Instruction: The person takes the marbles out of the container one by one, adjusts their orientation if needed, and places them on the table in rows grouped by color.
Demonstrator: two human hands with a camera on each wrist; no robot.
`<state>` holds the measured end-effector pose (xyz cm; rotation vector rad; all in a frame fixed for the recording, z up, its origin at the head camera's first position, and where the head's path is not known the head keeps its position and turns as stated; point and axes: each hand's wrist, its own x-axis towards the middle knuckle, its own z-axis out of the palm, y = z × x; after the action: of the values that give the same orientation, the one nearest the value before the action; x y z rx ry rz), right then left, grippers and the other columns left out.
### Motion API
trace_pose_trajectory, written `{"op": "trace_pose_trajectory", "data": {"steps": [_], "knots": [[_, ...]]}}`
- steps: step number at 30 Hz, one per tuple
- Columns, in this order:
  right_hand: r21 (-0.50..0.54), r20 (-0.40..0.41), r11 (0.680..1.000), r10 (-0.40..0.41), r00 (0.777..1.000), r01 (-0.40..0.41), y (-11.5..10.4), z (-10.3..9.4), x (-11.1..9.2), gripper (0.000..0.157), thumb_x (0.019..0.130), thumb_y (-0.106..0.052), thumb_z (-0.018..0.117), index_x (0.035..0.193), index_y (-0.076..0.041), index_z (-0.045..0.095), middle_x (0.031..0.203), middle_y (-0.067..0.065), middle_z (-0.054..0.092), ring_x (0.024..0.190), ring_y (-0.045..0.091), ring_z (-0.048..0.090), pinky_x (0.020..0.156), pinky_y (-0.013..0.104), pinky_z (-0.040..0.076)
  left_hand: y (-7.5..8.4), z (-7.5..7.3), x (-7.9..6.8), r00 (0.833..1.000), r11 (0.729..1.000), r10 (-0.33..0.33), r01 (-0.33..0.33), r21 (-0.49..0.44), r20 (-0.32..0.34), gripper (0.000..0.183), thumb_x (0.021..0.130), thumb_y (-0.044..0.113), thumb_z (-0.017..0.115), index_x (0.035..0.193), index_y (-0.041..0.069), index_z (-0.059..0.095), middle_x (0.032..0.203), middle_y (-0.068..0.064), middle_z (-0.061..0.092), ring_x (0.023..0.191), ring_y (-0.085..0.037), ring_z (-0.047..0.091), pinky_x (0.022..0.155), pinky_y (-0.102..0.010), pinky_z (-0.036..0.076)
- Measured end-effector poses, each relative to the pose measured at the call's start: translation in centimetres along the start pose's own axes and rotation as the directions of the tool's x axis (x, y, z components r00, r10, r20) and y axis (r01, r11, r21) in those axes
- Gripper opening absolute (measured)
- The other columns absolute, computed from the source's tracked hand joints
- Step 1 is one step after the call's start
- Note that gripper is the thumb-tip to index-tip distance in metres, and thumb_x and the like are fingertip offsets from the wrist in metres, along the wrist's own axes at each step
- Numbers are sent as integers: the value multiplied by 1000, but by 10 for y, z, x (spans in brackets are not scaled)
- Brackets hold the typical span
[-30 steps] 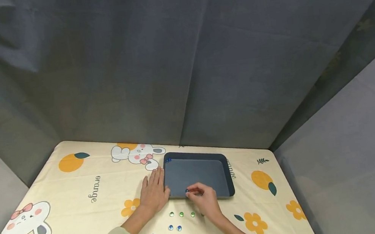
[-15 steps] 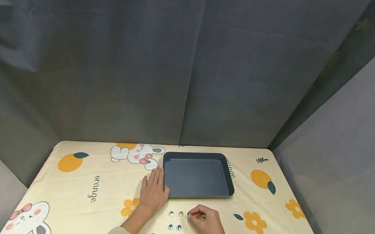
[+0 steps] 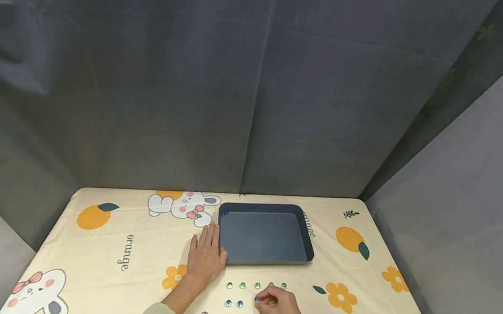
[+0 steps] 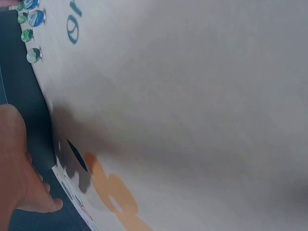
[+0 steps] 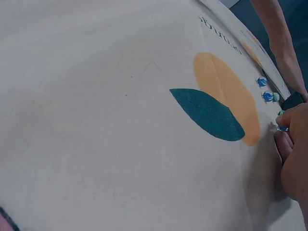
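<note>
My right hand pinches a blue marble between thumb and fingertips, low over the cloth at the right end of a row of blue marbles. Behind it lies a row of several green marbles, running left to right. With fingers straight, my left hand rests against the left side of a dark grey tray. Small blue marbles sit in the tray's far left corner. In the right wrist view, the pinched marble is mostly covered by the fingers.
A cream cloth printed with oranges, flowers and rabbits covers the table. Dark grey curtain hangs behind the far edge, and a paler grey panel stands at the right.
My right hand has come from the tray's front edge toward me, past the green row to the blue row, carrying the marble. My left hand has stayed at the tray.
</note>
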<state>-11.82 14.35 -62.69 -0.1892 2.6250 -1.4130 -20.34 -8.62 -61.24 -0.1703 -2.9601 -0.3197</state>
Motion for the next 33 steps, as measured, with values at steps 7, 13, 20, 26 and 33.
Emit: {"op": "trace_pose_trajectory", "data": {"steps": [7, 13, 20, 26, 33], "knots": [[-4, 16, 997, -75, 997, 75, -1, -1, -3, 15, 73, -8, 75, 79, -19, 68, 73, -8, 58, 63, 7, 58, 55, 21, 50, 0, 1, 0, 1000, 1000, 0, 0, -4, 8, 66, 91, 35, 41, 146, 4, 21, 151, -10, 19, 136, -27, 18, 107, -50, 15], [-36, 31, 989, -142, 989, 143, -3, -4, -3, 15, 73, -5, 74, 80, -17, 68, 74, -6, 56, 63, 6, 56, 55, 20, 50, 0, 0, 0, 1000, 1000, -4, 4, 6, 7, 66, 91, 36, 41, 146, 5, 22, 151, -10, 19, 136, -27, 18, 107, -50, 16], [-9, 50, 991, -134, 990, 135, 1, -4, -3, 16, 73, -5, 74, 80, -18, 68, 75, -4, 57, 63, 7, 56, 55, 21, 50, 2, -3, -1, 1000, 1000, -5, 5, 0, 2, 65, 91, 35, 41, 146, 5, 23, 150, -10, 20, 136, -27, 18, 107, -50, 17], [-19, 68, 993, -114, 991, 116, 3, -5, -2, 15, 73, -10, 75, 81, -20, 67, 75, -5, 56, 62, 7, 55, 55, 22, 49, 1, -3, 0, 1000, 1000, 1, -1, 1, -7, 65, 91, 35, 42, 145, 4, 23, 150, -10, 20, 136, -27, 19, 106, -50, 17], [-10, 84, 996, -91, 992, 92, 3, -6, -2, 14, 73, -15, 76, 84, -20, 67, 78, -5, 56, 64, 7, 55, 57, 21, 50, 1, -2, 0, 1000, 1000, 3, -3, 3, -9, 65, 91, 35, 42, 146, 4, 23, 150, -11, 20, 136, -27, 19, 107, -50, 17]]}}
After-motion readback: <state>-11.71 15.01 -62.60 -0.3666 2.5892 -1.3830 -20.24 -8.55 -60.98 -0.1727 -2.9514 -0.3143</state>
